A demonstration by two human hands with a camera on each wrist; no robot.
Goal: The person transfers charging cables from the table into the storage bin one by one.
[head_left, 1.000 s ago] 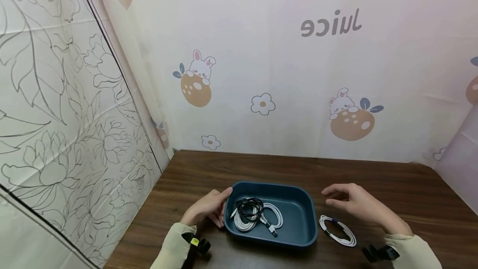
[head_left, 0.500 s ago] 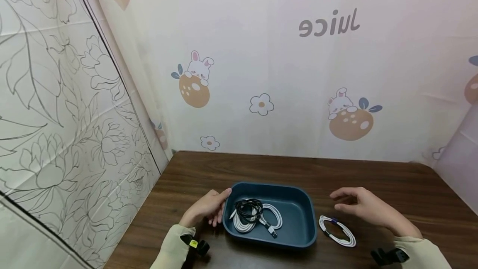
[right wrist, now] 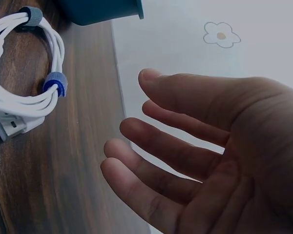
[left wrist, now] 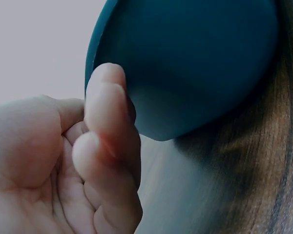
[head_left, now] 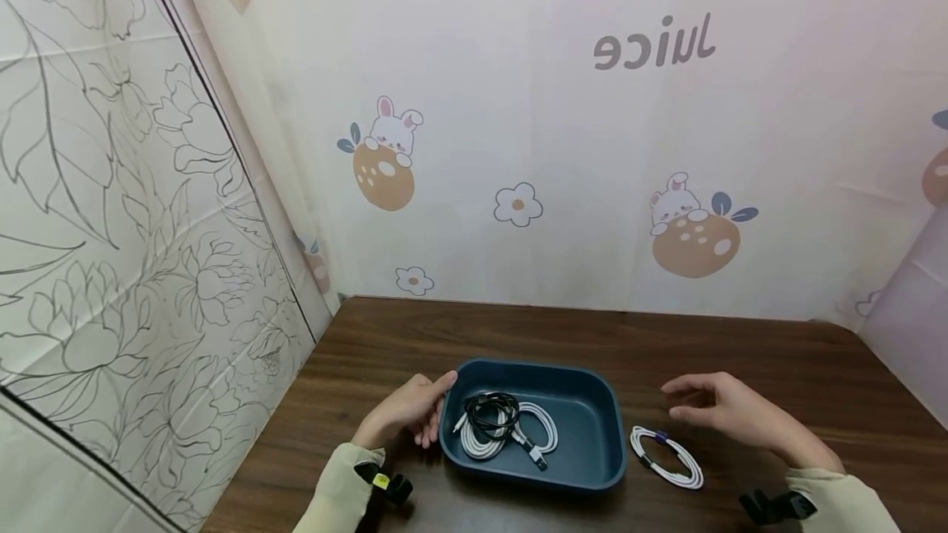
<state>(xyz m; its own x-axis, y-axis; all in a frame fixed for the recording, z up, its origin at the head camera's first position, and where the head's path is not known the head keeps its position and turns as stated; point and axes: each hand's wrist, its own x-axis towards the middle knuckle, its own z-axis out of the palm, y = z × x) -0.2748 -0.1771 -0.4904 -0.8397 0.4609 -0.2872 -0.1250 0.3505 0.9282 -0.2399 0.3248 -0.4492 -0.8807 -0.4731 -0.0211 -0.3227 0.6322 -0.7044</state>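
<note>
A dark blue rectangular tray point(head_left: 570, 479) sits on the table. Inside its left half lie coiled white cables point(head_left: 544, 426) with a black cable coil point(head_left: 489, 416) on top. My left hand point(head_left: 407, 411) grips the tray's left rim, its thumb at the rim and its fingers curled against the outer wall, as the left wrist view shows. Just right of the tray lies another white cable point(head_left: 685, 467), coiled and bound with a blue strap point(right wrist: 56, 84) and a grey one. My right hand point(head_left: 729, 411) hovers beyond that coil, fingers loosely bent, holding nothing.
The brown wooden table point(head_left: 444, 315) runs back to a white printed curtain point(head_left: 578, 105). Another curtain point(head_left: 148, 187) with flower outlines hangs along the left side. A black device point(head_left: 778, 508) is strapped at the right wrist.
My right hand has drawn away to the right and slightly down from the tray and the loose cable coil. My left hand stays at the tray's rim.
</note>
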